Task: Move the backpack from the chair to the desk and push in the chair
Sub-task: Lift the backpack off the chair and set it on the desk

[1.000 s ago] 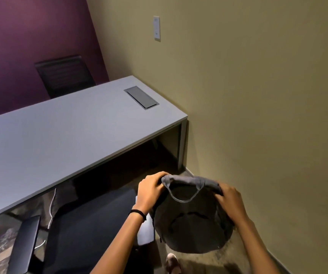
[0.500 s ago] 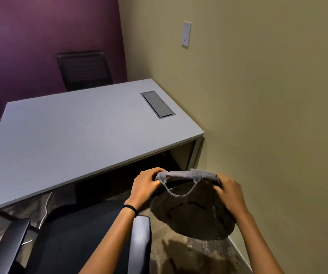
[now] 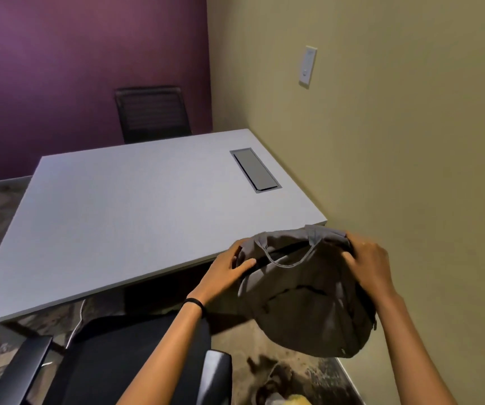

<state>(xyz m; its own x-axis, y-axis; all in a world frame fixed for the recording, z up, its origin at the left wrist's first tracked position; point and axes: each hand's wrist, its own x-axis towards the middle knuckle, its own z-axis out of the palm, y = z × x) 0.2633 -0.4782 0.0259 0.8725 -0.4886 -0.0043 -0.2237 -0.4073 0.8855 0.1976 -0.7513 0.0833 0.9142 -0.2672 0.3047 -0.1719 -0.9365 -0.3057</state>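
- Purple wall point(image 3: 60, 68) at the back, tan wall point(image 3: 410, 141) on your right, patterned dark floor point(image 3: 302, 378) below.
- Grey worktop point(image 3: 124, 217) runs up to the tan wall; nothing rests on it apart from a flush metal cover plate point(image 3: 255, 170) set into its right side.
- White wall plate point(image 3: 308, 66) sits on the tan wall above the worktop's far right corner.
- Second dark chair point(image 3: 153, 112) stands behind the worktop's far edge, against the purple wall.
- Your chair point(image 3: 112, 361) is at bottom left, pulled out from the worktop, black seat bare, armrests either side of it.
- Thin white cable point(image 3: 76, 320) hangs under the worktop's near edge, left of your left forearm.
- You hold the backpack point(image 3: 308, 299) in the air by its top, off the chair, just right of the seat, near the tan wall.
- Top edge of the backpack overlaps the worktop's near right corner in view; cannot tell if it touches.
- Bag body hangs down over the floor, its carry loop drooping across the front.
- Your left hand point(image 3: 226, 270) grips the top left of the backpack, fingers curled over the fabric, thumb on the front; black band point(image 3: 196, 302) on that wrist.
- Your right hand point(image 3: 370, 264) is clenched on the top right of the backpack, fabric bunched under the fingers.
- Something yellow and blurred at the bottom edge, cannot tell what.
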